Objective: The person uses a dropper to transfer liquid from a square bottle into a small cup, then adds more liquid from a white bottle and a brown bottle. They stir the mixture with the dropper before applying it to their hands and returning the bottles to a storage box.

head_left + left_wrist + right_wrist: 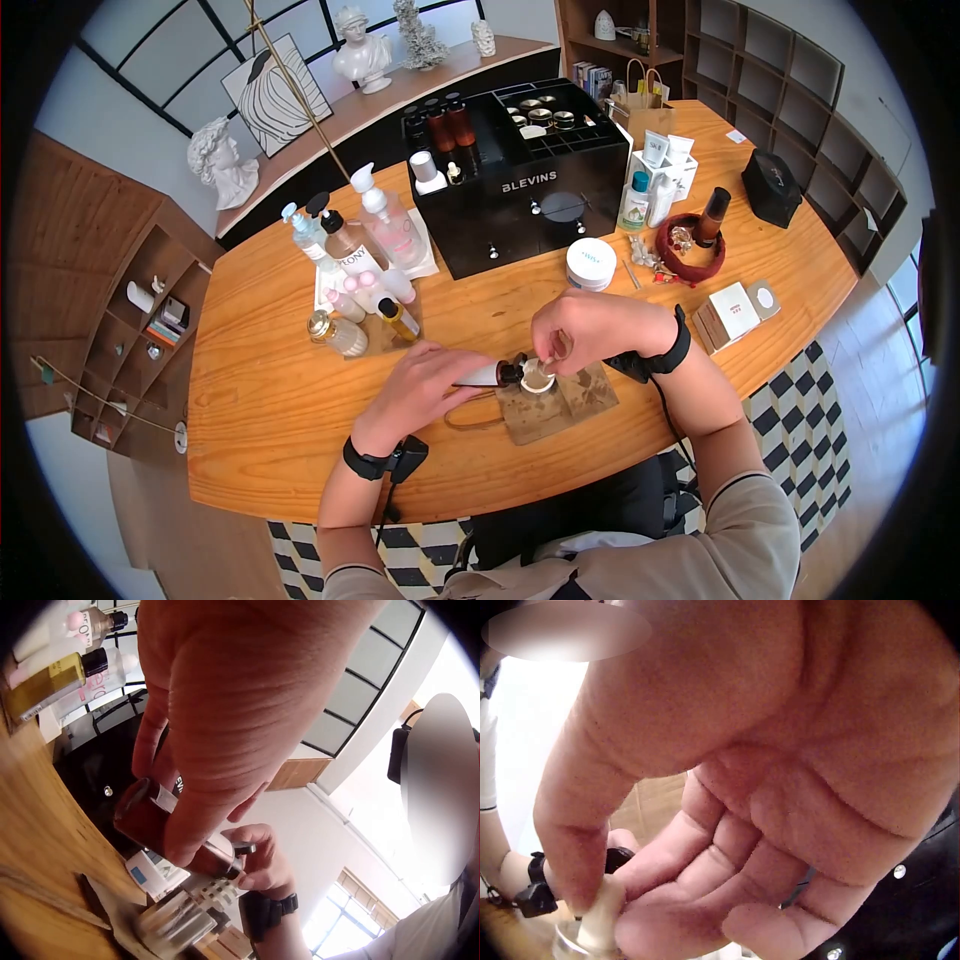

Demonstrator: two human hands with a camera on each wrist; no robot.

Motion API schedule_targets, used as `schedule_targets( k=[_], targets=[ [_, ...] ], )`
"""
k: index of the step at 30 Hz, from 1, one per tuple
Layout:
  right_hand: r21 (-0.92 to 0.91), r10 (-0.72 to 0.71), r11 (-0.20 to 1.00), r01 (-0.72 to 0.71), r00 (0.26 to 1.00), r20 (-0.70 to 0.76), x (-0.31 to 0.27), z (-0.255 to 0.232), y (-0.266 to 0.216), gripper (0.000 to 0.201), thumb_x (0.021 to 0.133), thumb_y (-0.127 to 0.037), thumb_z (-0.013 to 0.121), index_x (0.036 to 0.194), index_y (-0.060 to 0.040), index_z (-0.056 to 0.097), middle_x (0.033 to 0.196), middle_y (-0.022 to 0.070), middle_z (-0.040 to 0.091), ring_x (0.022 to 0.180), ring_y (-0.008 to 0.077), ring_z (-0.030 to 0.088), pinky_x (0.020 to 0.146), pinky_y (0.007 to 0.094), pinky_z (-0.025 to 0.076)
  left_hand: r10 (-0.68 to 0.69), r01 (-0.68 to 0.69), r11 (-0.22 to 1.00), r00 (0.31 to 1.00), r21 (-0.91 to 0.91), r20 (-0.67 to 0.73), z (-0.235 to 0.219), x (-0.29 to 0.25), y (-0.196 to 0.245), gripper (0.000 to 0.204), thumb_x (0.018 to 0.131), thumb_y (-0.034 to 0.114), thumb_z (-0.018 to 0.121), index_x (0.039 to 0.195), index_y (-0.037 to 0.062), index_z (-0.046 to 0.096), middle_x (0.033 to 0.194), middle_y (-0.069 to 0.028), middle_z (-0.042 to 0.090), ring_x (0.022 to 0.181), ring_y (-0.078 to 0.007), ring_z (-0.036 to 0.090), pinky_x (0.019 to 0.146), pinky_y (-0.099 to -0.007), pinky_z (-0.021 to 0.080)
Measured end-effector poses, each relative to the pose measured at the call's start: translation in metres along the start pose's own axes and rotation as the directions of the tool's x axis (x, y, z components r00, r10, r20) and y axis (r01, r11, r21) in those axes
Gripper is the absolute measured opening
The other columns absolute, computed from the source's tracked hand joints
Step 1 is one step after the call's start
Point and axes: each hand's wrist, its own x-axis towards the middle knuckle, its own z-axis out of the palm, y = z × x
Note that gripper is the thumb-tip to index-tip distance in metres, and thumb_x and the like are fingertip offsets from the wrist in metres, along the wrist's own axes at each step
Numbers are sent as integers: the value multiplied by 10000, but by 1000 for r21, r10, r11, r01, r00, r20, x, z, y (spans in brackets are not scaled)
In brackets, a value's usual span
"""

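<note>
My left hand [425, 382] grips a dark brown bottle [146, 817] with a white label, tilted nearly onto its side. Its black top [512, 371] is right at the rim of a small glass jar [538, 378]. The jar stands on a flattened brown paper bag [560, 412]. Over the jar is my right hand [580, 325], thumb and fingertips pinching a pale, stubby stick-like thing [602, 922] that points down toward the jar. Its exact kind cannot be told. My right palm [840, 735] fills most of the right wrist view.
A black BLEVINS organizer [530, 195] stands at the back. Pump bottles [385, 225] and smaller bottles crowd the left. Ahead of the right hand is a white-lidded jar [591, 262]. Farther right lie a dark red round tray [692, 272], white boxes [730, 312] and a black pouch [770, 188].
</note>
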Motion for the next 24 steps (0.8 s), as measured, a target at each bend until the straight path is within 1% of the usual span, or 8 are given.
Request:
schedule_targets(
  k=[2, 3, 5, 11, 15, 17, 20, 24],
  targets=[
    [96, -27, 995, 24, 999, 32, 1, 1, -1, 149, 738, -70, 778, 806, 8, 670, 778, 90, 692, 710, 208, 681, 642, 306, 528, -125, 126, 991, 992, -46, 16, -2, 1, 4, 350, 787, 146, 807, 1109, 90, 681, 1115, -51, 732, 954, -232, 690, 846, -349, 481],
    [96, -29, 995, 25, 999, 32, 1, 2, -1, 149, 738, -70, 778, 806, 8, 670, 778, 90, 692, 710, 208, 681, 642, 306, 528, -126, 126, 991, 992, -45, 16, -1, 0, 1, 350, 787, 146, 807, 1109, 90, 681, 1115, -51, 732, 954, -232, 690, 846, -349, 481],
    [71, -42, 996, 48, 996, -73, 2, 3, 0, 152, 737, -87, 775, 789, 15, 675, 709, 118, 678, 662, 235, 671, 603, 323, 509, 19, -20, 999, 1000, -41, -20, 3, -2, -7, 342, 789, 147, 806, 1099, 93, 673, 1122, -48, 732, 956, -235, 688, 866, -360, 477],
    [75, 1, 997, -4, 999, 40, 1, 2, 1, 148, 741, -71, 776, 814, 9, 676, 788, 91, 700, 719, 214, 687, 661, 306, 537, -18, 17, 998, 1000, -56, -7, 2, -1, -3, 319, 793, 143, 804, 1081, 92, 674, 1131, -43, 731, 962, -233, 684, 877, -365, 473],
    [-20, 11, 1000, -12, 999, -45, 3, 5, 0, 140, 740, -64, 772, 813, 9, 677, 785, 96, 697, 717, 219, 688, 657, 309, 537, 36, -36, 999, 999, -26, -9, 1, -1, -4, 323, 792, 145, 804, 1083, 92, 673, 1129, -42, 731, 958, -234, 684, 878, -364, 473],
    [45, 2, 999, -4, 998, 55, 2, 6, 1, 140, 741, -61, 773, 813, 10, 677, 789, 102, 695, 716, 224, 689, 651, 312, 536, -30, 30, 999, 999, -31, -15, 2, -1, -2, 339, 789, 146, 807, 1095, 91, 672, 1125, -42, 730, 953, -238, 682, 877, -367, 475],
    [60, -55, 997, 54, 998, 14, 4, 7, 0, 146, 741, -66, 777, 817, 10, 678, 788, 105, 692, 715, 228, 688, 650, 314, 536, 43, -43, 999, 999, -17, -11, 2, -2, -7, 362, 784, 148, 812, 1110, 88, 669, 1119, -45, 730, 951, -244, 681, 875, -372, 479],
    [-29, -4, 1000, 3, 1000, -26, 4, 6, 1, 145, 744, -68, 775, 820, 9, 679, 781, 102, 686, 713, 231, 685, 652, 317, 535, 13, -13, 1000, 1000, -12, -24, 0, -2, -3, 372, 805, 146, 786, 1152, 110, 656, 1098, -37, 717, 957, -212, 682, 877, -361, 470]
  ],
)
